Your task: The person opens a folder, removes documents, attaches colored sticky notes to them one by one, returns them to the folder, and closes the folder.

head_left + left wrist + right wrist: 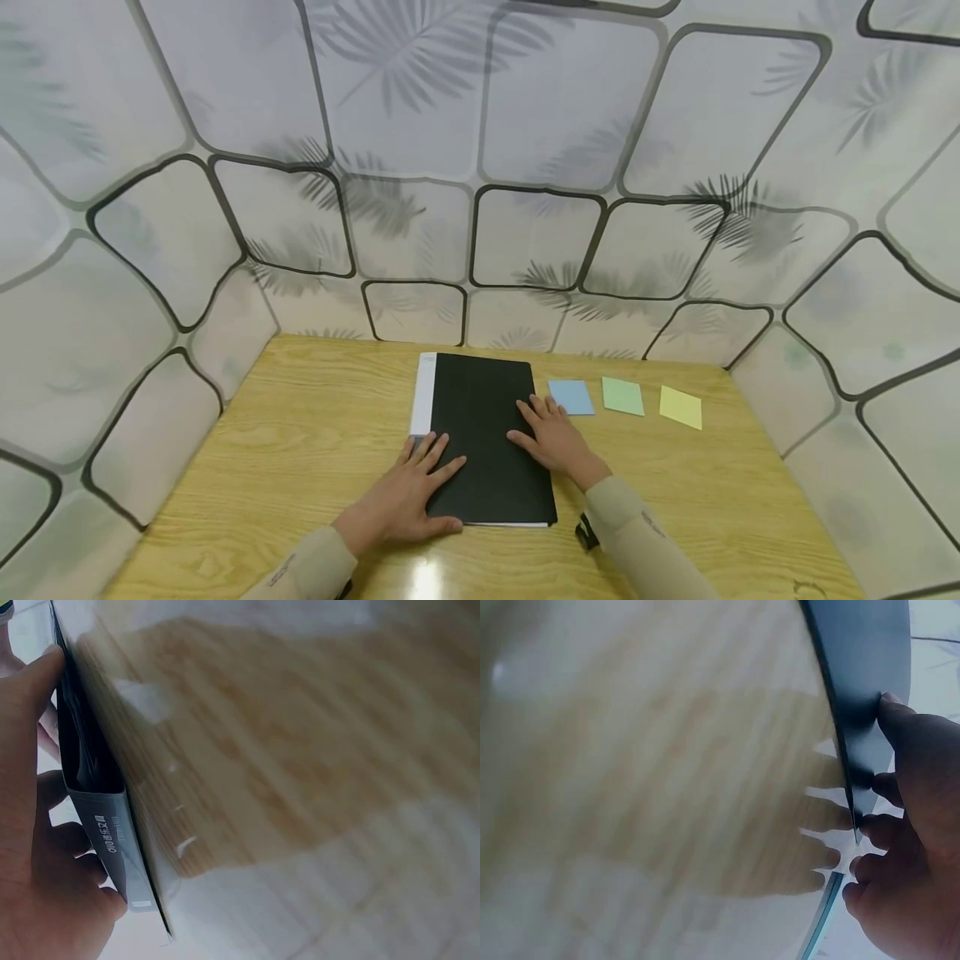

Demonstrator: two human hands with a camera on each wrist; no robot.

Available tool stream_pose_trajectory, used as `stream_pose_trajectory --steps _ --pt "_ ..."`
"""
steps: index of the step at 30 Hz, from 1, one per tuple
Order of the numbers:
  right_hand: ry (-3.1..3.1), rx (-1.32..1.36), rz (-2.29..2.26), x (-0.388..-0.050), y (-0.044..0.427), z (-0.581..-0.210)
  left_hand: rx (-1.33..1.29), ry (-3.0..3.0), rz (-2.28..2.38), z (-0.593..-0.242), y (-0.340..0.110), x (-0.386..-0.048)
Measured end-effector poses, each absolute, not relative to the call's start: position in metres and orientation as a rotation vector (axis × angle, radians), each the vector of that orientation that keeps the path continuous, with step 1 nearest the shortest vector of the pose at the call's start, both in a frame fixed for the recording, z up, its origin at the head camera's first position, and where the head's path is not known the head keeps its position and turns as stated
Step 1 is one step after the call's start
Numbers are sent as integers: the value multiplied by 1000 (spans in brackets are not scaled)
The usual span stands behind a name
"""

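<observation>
A black ring-binder-like folder (487, 475) with a pale spine strip (423, 392) lies closed on the wooden table. My left hand (401, 500) rests on its lower left side, fingers spread over the spine and cover, thumb at the bottom edge. In the left wrist view the folder's spine (112, 832) carries printed lettering, and the fingertips touch it. My right hand (555, 437) lies across the right edge with fingers extended; its fingertips touch the black cover (866, 652) in the right wrist view. Beside those fingers is a blue sticky-note pad (573, 398); whether they touch it I cannot tell.
Right of the blue pad, a green sticky-note pad (622, 397) and a yellow one (681, 407) lie in a row. Patterned fabric walls (420, 233) enclose the table (300, 433) at the back and both sides.
</observation>
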State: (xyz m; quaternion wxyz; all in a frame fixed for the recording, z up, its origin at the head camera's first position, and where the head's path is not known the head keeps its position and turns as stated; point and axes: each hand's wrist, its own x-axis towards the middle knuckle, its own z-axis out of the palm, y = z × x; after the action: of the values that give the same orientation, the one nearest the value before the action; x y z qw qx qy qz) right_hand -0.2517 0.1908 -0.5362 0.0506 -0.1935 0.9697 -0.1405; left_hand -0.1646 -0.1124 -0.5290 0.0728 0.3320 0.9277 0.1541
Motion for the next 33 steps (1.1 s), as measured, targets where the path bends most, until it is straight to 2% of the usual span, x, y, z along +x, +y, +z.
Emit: stream_pose_trajectory --steps 9,21,33 --pt "2937 -561 -358 -263 189 -536 1016 2811 422 -528 -110 -170" --pt "2942 -543 -367 -264 191 -522 1026 2792 357 -525 -108 -160" --pt "2865 -473 -686 -267 200 -510 1125 2798 507 -525 -111 -152"
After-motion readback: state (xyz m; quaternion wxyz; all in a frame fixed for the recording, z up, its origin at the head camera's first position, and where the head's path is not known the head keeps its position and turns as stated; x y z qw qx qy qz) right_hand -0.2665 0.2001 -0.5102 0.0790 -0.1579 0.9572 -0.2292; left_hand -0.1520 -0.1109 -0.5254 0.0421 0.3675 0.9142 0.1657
